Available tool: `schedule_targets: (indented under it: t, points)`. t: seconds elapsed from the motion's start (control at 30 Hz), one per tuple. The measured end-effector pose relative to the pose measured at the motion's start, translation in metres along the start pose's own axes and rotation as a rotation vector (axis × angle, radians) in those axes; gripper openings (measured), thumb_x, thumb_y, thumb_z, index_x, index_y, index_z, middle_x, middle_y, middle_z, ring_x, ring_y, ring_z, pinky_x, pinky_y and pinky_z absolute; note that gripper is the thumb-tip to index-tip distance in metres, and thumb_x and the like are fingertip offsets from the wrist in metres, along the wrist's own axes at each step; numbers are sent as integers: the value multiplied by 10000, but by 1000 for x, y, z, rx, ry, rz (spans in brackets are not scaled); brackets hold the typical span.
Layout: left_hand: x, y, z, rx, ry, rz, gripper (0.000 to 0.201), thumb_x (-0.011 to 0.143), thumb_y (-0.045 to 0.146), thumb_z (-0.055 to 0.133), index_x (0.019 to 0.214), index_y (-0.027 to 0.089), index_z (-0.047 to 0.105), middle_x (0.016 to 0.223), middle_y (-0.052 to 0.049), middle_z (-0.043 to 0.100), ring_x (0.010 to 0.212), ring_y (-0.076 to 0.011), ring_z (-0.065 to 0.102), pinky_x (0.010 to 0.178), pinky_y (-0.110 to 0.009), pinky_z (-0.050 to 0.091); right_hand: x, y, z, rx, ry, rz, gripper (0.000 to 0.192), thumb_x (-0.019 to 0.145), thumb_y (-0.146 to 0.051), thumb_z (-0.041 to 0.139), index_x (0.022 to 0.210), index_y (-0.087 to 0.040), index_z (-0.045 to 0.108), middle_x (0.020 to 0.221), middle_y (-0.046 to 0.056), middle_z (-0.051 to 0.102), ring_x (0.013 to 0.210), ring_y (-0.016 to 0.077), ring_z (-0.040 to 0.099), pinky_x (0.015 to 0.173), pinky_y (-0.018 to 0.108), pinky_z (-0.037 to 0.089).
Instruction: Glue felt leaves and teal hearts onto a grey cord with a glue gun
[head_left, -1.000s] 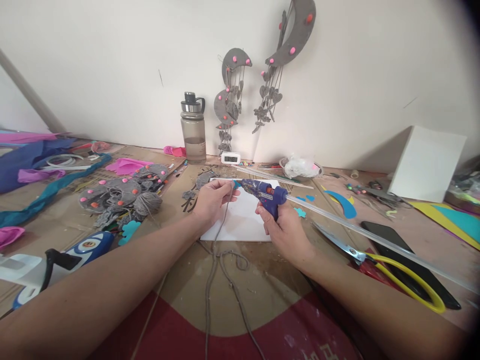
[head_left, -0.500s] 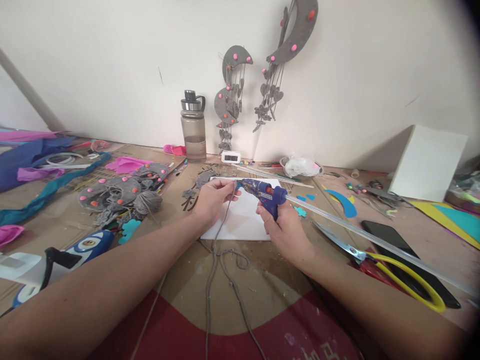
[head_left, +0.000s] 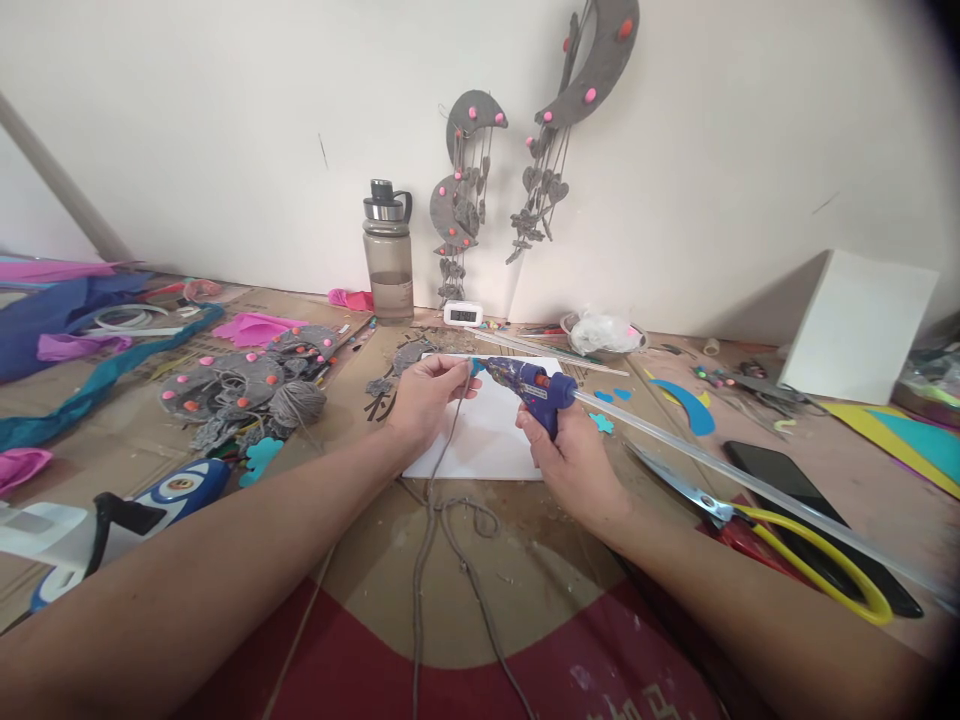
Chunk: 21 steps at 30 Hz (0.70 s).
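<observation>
— Blue plastic, that's the glue gun (head_left: pixel 534 390) she's working with? Where is it sitting?

— It's being gripped in the right hand (head_left: pixel 574 460), fingers closed around the handle, nozzle pointing left over the white sheet (head_left: pixel 487 435). A long clear glue stick (head_left: pixel 750 485) is trailing out of its back, over the yellow-handled scissors (head_left: pixel 795 550).

— And the other hand?

— The left hand (head_left: pixel 426 395) is pinching the grey cord (head_left: pixel 442 455) right at the nozzle tip, so the two hands are nearly meeting there. The cord is running down off the sheet toward the person.

— Anything shifting?

— Hardly. Compared with a second ago the hands are staying put, the nozzle just settling against the pinched spot. I'm judging the glue is going on right there.

— What's lying around?

— A water bottle (head_left: pixel 388 255) by the wall, a grey yarn ball (head_left: pixel 298 402) to the left, a black phone (head_left: pixel 810 510) to the right.
</observation>
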<state>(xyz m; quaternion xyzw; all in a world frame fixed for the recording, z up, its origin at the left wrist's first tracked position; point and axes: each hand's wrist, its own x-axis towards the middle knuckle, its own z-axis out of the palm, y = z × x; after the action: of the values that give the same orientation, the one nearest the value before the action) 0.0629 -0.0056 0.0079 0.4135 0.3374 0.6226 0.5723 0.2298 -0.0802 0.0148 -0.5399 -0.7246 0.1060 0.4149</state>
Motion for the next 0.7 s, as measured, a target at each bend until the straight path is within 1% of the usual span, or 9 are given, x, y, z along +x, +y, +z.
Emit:
schedule_targets:
  t: [0.17, 0.4, 0.57, 0.7]
  points:
    - [0, 1, 0, -6, 17, -6, 260, 558, 263, 794, 680, 110, 624, 642, -4, 599, 574, -118, 610, 583, -267, 480, 0, 0, 0, 9, 8, -3, 296, 911, -394, 415, 1000, -150, 557, 801, 92, 624, 748, 218, 602, 677, 357, 484]
    - [-1, 0, 0, 23, -16, -8, 245, 574, 270, 785, 655, 115, 613, 657, 3, 584, 588, -117, 615, 595, -266, 484, -1, -1, 1, -23, 35, -54, 283, 902, -388, 418, 993, -158, 554, 890, 119, 643, 836, 243, 606, 741, 395, 486]
    - [-1, -1, 0, 33, -40, -2, 235, 592, 277, 777, 648, 118, 613, 656, 6, 577, 580, -114, 612, 595, -267, 487, -1, -3, 1, -33, 42, -52, 299, 900, -386, 425, 1039, -149, 544, 935, 132, 651, 867, 251, 606, 755, 402, 487]
    - [0, -1, -1, 25, -40, -4, 236, 587, 271, 779, 650, 116, 611, 660, 5, 578, 580, -117, 614, 592, -267, 486, -2, -3, 1, -42, 31, -56, 295, 908, -392, 417, 1024, -156, 550, 958, 134, 653, 885, 250, 606, 769, 402, 487]
